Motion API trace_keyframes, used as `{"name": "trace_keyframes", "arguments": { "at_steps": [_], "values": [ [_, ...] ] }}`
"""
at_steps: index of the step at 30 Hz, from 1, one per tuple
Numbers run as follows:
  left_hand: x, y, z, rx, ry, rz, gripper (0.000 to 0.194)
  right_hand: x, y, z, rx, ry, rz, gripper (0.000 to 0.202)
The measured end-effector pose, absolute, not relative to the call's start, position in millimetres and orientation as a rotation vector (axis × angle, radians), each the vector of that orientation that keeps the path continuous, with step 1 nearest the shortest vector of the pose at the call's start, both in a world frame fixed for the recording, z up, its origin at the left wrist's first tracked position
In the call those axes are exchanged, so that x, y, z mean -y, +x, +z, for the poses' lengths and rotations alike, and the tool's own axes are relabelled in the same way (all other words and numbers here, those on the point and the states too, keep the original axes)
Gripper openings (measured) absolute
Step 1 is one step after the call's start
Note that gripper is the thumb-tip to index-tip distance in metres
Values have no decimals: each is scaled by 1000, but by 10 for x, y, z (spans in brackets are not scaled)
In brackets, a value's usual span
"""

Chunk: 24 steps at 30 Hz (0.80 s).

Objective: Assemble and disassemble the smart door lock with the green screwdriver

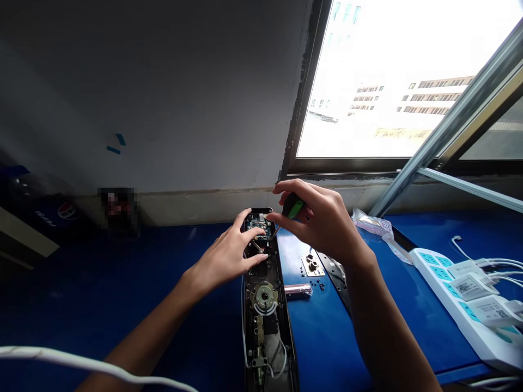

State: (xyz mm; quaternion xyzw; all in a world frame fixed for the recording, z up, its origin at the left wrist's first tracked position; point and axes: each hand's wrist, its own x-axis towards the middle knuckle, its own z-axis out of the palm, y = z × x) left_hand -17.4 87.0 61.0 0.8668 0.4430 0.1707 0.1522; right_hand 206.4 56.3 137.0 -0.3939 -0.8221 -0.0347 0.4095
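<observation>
A long black door lock housing [281, 321] lies opened up, with a round metal mechanism [265, 295] in its middle. At its far end is a dark circuit board [255, 222]. My left hand [231, 250] reaches over that end, fingers spread against the housing's edge and inner parts, holding it. In my right hand [321, 218] is a screwdriver with a black and green handle [293, 206]. Its shaft [276, 231] slants down to the housing's right side beside the board; the exact tip contact is too small to tell.
On the blue table [183, 310], right of the housing, are a metal plate [314, 265], several small screws [317, 285] and a pink wrapped cylinder [298, 291]. A white power strip [457, 299] with plugged-in chargers stands farther right. A white cable [81, 359] crosses the lower left.
</observation>
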Motion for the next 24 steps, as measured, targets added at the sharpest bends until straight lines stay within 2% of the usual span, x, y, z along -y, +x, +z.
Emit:
{"name": "trace_keyframes", "arguments": {
  "at_steps": [2,6,11,16,21,24],
  "values": [
    [-873,-177,614,-1286,2499,492,50,-561,2065,1375,2063,-972,-76,29],
    [-867,-188,620,-1286,2533,521,50,-544,2073,1390,2081,-988,-49,47],
    [-857,-193,619,-1239,2598,593,46,-544,2085,1392,2051,-1013,-94,29],
    [-850,-186,629,-1224,2631,649,43,-523,2083,1407,2090,-988,-49,46],
    [-840,-157,637,-1201,2672,666,39,-517,2095,1409,2065,-1004,-86,29],
    [-845,-141,649,-1154,2725,676,32,-513,2097,1404,2082,-975,-59,38]
  ]
}}
